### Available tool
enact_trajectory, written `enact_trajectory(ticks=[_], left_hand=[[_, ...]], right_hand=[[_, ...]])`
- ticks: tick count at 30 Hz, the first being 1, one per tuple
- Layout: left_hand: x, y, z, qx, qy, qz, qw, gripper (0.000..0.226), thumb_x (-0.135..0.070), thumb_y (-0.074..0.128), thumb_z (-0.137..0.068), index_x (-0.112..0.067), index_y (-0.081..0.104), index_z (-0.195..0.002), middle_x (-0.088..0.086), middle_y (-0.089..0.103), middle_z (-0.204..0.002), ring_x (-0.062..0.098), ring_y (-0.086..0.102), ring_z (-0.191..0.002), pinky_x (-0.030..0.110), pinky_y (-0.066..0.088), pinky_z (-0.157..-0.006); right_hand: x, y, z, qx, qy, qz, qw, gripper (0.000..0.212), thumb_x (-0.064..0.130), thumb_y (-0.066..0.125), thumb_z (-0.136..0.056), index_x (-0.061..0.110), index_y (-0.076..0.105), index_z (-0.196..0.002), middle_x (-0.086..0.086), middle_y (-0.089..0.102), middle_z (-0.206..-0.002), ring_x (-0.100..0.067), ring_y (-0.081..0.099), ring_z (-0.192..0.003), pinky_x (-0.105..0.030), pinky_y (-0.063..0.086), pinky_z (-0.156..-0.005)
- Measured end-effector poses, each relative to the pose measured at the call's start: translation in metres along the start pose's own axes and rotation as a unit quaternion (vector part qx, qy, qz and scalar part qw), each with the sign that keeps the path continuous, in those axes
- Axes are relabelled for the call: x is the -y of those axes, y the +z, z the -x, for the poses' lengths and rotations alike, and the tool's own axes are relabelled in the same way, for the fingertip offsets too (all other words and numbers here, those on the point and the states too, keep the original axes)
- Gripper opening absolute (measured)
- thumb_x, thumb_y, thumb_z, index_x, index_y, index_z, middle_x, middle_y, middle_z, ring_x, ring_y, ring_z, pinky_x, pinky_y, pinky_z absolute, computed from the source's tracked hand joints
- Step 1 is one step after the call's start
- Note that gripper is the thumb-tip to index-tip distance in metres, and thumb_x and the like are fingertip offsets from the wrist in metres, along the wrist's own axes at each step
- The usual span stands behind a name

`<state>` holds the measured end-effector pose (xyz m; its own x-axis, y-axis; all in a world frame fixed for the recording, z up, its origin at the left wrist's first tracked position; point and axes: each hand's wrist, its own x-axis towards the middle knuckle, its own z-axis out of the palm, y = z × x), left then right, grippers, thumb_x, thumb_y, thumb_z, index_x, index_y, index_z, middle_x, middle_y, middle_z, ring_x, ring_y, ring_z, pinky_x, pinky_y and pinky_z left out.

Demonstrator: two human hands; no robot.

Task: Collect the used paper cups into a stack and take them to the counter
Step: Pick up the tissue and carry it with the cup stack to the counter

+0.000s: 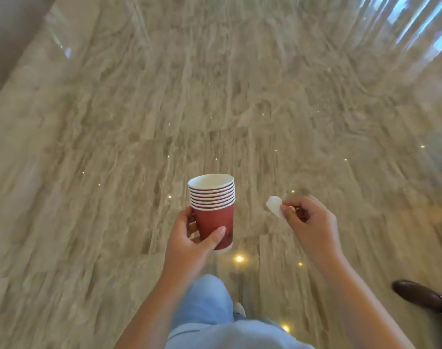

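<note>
A stack of several red paper cups (213,210) with white rims stands upright in my left hand (189,234), whose thumb and fingers wrap around the lowest cup. The top cup looks empty inside. To the right, at about the same height, my right hand (309,222) pinches a small crumpled white piece (274,205), perhaps tissue or plastic, between thumb and forefinger. Both hands hang in the air above a glossy marbled floor. No counter is in view.
Polished beige marble floor (214,109) fills the view, with reflected ceiling lights. A brown wall or panel (6,34) runs along the top left. Another person's dark brown shoe (418,295) is at the lower right. My light blue trouser leg (204,303) is below.
</note>
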<state>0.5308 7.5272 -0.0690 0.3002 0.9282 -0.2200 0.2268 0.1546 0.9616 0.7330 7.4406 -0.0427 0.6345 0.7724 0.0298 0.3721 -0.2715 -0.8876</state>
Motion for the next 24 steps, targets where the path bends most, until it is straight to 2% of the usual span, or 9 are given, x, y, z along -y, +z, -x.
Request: enact_trajectory(ticks=[6, 10, 13, 16, 20, 24], left_hand=[[-0.032, 0.020, -0.186, -0.012, 0.001, -0.010, 1.000, 0.053, -0.029, 0.081, -0.061, -0.037, 0.052, -0.103, -0.015, 0.062, -0.100, -0.014, 0.060, -0.083, 0.003, 0.045, -0.060], [-0.068, 0.040, -0.322, 0.014, 0.013, -0.021, 1.000, 0.056, -0.022, 0.080, -0.065, -0.025, 0.052, -0.114, -0.015, 0.062, -0.102, -0.016, 0.058, -0.083, 0.003, 0.045, -0.060], [-0.106, 0.060, -0.419, 0.048, 0.019, -0.022, 0.998, 0.064, -0.029, 0.082, -0.064, -0.025, 0.051, -0.120, -0.012, 0.063, -0.108, -0.010, 0.060, -0.089, 0.008, 0.049, -0.064], [-0.138, 0.088, -0.506, 0.062, 0.020, -0.016, 0.998, 0.064, -0.033, 0.080, -0.059, -0.028, 0.051, -0.116, -0.016, 0.062, -0.103, -0.010, 0.061, -0.087, 0.008, 0.049, -0.064], [-0.171, 0.135, -0.616, 0.084, 0.022, -0.040, 0.995, 0.060, -0.043, 0.077, -0.053, -0.038, 0.052, -0.107, -0.017, 0.065, -0.098, -0.012, 0.061, -0.085, 0.004, 0.046, -0.061], [-0.210, 0.202, -0.739, 0.112, 0.032, -0.033, 0.993, 0.064, -0.044, 0.077, -0.053, -0.035, 0.052, -0.112, -0.015, 0.065, -0.102, -0.010, 0.061, -0.088, 0.007, 0.048, -0.065]], right_hand=[[0.001, 0.050, -0.181, 0.005, 0.009, -0.007, 1.000, 0.027, 0.008, 0.065, -0.079, 0.033, 0.061, -0.069, 0.011, 0.058, -0.070, 0.006, 0.051, -0.063, -0.004, 0.038, -0.059], [0.014, 0.075, -0.313, -0.012, 0.010, 0.000, 1.000, 0.028, 0.007, 0.065, -0.078, 0.033, 0.061, -0.068, 0.011, 0.058, -0.069, 0.007, 0.050, -0.062, -0.003, 0.036, -0.058], [0.025, 0.084, -0.407, -0.013, 0.031, -0.018, 0.999, 0.026, 0.008, 0.065, -0.078, 0.033, 0.063, -0.070, 0.010, 0.060, -0.071, 0.003, 0.052, -0.063, -0.005, 0.038, -0.058], [0.024, 0.086, -0.495, -0.039, 0.050, -0.026, 0.998, 0.029, 0.007, 0.065, -0.077, 0.035, 0.063, -0.068, 0.006, 0.061, -0.071, 0.000, 0.051, -0.061, -0.006, 0.037, -0.057], [0.007, 0.079, -0.605, -0.085, 0.102, -0.048, 0.990, 0.028, 0.011, 0.065, -0.078, 0.035, 0.064, -0.064, 0.010, 0.055, -0.059, -0.003, 0.047, -0.052, -0.007, 0.036, -0.047], [-0.012, 0.069, -0.737, -0.108, 0.106, -0.056, 0.987, 0.023, 0.014, 0.065, -0.079, 0.034, 0.065, -0.067, 0.005, 0.059, -0.065, -0.007, 0.050, -0.056, -0.014, 0.040, -0.054]])
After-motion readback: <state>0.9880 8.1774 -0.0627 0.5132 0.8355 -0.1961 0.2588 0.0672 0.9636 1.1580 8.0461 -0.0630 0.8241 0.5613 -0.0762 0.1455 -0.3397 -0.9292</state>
